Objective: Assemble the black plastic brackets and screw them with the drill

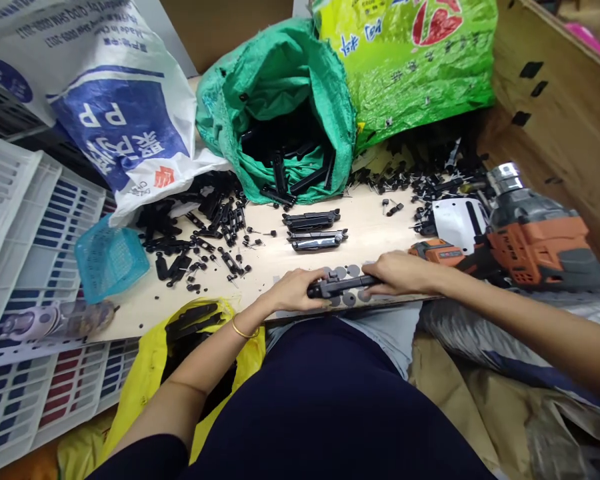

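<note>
My left hand (295, 291) and my right hand (403, 273) are both closed on one long black plastic part (337, 285), lying flat at the near edge of the wooden board (370, 220). The left hand grips its left end, the right hand its right end. Round grey discs (341, 272) lie under and around the part. Two more long black parts (314, 230) lie side by side a little farther out on the board.
An open green sack (280, 113) of black parts stands at the back, with a white and blue bag (110, 100) to its left and a green printed bag (410, 60) to its right. An orange power driver (525, 247) lies right. Small black pieces (200, 233), a blue basket (110, 257), white crates (25, 220).
</note>
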Demonstrator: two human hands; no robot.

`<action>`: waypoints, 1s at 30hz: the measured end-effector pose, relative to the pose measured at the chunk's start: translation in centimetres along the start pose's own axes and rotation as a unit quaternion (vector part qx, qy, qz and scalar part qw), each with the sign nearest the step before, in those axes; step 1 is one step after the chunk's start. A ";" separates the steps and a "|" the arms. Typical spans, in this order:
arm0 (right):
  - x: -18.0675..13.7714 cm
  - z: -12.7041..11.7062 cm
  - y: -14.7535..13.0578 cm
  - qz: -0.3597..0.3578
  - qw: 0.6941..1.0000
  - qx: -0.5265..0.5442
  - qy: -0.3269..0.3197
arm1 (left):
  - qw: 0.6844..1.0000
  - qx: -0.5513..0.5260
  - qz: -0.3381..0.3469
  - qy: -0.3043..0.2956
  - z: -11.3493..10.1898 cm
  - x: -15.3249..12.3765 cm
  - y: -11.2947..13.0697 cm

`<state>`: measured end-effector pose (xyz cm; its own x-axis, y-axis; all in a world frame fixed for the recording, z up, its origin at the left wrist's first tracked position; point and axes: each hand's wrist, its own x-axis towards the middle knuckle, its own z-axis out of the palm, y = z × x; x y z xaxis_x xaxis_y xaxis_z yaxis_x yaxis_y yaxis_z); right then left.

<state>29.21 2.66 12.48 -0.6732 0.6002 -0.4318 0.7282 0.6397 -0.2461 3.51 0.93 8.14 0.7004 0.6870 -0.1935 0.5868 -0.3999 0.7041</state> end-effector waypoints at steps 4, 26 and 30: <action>-1.3 2.5 -4.3 0.016 0.943 0.328 0.055 | 0.979 -0.187 0.070 -0.024 -0.2 -2.5 0.7; 7.4 11.4 -6.3 0.193 0.583 0.668 0.420 | 0.920 -0.037 0.228 0.317 5.8 1.8 -0.3; 6.0 12.3 1.2 0.300 0.639 0.472 0.528 | 0.944 0.192 0.129 0.235 7.4 4.4 -4.9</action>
<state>27.63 1.09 -1.06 0.4148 0.9098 0.0103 0.3146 -0.1328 -0.9399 6.71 1.42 -1.21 0.6353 0.6935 0.3398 0.5879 -0.7196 0.3696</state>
